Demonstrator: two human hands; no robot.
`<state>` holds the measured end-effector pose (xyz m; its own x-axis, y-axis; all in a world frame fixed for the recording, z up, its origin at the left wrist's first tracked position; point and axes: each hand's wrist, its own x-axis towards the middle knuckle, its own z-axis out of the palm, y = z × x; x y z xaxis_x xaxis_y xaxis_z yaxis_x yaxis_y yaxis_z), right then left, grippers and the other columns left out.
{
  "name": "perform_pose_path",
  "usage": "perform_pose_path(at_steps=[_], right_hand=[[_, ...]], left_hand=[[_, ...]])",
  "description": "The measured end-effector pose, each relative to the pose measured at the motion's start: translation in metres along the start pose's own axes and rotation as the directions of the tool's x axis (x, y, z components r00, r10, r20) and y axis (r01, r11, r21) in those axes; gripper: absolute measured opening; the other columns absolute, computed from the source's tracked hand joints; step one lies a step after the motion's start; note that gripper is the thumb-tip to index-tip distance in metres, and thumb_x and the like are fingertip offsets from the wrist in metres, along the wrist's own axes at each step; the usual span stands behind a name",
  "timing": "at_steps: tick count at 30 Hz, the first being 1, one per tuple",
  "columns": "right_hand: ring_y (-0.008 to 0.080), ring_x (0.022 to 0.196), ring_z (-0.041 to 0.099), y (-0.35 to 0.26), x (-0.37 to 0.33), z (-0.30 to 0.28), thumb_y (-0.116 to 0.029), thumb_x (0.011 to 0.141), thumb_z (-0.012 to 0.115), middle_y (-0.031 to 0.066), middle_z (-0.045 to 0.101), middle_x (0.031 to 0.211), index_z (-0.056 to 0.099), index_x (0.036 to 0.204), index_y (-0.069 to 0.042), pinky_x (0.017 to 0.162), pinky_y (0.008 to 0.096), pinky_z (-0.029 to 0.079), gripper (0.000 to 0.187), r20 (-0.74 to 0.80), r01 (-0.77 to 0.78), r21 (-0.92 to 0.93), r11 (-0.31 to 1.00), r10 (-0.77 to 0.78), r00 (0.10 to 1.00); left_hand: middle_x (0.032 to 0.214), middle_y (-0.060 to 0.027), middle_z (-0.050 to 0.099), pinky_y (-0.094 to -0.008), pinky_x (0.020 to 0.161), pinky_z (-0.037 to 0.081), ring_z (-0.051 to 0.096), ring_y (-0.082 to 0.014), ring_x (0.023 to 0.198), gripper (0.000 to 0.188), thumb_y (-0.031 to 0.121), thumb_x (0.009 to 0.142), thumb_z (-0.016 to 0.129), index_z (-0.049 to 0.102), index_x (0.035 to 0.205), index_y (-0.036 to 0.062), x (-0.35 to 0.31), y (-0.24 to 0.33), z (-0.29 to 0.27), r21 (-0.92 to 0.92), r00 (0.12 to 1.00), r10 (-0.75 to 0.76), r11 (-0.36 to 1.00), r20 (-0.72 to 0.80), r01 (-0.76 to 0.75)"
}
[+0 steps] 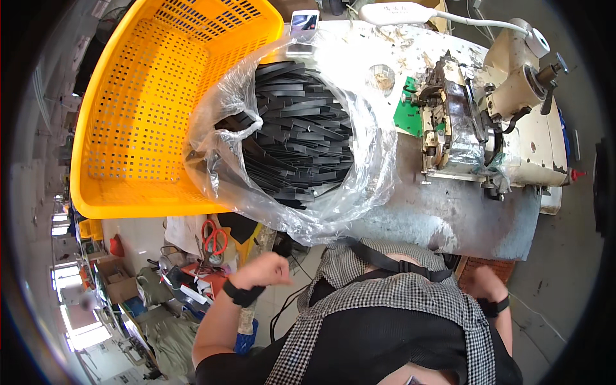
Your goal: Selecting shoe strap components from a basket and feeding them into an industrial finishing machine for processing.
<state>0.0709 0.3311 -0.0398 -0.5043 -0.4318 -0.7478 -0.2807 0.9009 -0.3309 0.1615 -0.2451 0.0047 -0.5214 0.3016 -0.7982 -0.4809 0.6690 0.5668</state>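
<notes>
My left hand (264, 269) is curled closed in the air beside my waist, left of my checked apron (385, 292), with nothing showing in it. On the other side of the apron hangs my right hand (486, 283), smeared and with its fingers hard to make out. Both wrists wear black bands. In front of me, a clear plastic bag (372, 186) lies open on the table, full of thin black strips (301, 128). Neither hand touches the bag or strips. To the right of the bag stands an industrial sewing machine (462, 122).
A yellow perforated basket (147, 208) stands left of the bag, partly under its edge. Behind are a phone (304, 22) and a white lamp (398, 14) on a bent neck. Red-handled scissors (213, 237) lie at the lower left. A green piece (407, 115) sits by the machine.
</notes>
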Motion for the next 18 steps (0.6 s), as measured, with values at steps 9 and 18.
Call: perform_pose_path(at_steps=[9,18], right_hand=[[0.0153,0.066,0.063,-0.164,0.023,-0.177,-0.003,0.079,0.068,0.0092,0.065,0.075,0.063,0.092,0.003,0.062,0.0294,0.050,0.015,-0.431,0.456,0.442,0.772,-0.263,0.863],[0.0215,0.069,0.067,-0.240,0.078,-0.183,-0.003,0.080,0.066,0.0133,0.065,0.075,0.060,0.094,0.001,0.062,0.0302,0.052,0.016,-0.423,0.725,0.195,0.661,-0.610,0.670]], left_hand=[[0.076,0.0003,0.064,-0.0210,0.065,0.048,0.059,-0.0055,0.069,0.011,0.011,0.085,0.069,0.065,0.091,0.0022,0.003,0.106,-0.040,-0.286,0.835,0.369,0.817,-0.409,-0.501],[0.089,-0.0098,0.065,-0.0303,0.074,0.051,0.064,-0.0214,0.081,0.013,0.009,0.081,0.067,0.064,0.090,-0.0002,0.026,0.090,-0.012,0.101,0.568,0.454,0.833,-0.687,-0.544]])
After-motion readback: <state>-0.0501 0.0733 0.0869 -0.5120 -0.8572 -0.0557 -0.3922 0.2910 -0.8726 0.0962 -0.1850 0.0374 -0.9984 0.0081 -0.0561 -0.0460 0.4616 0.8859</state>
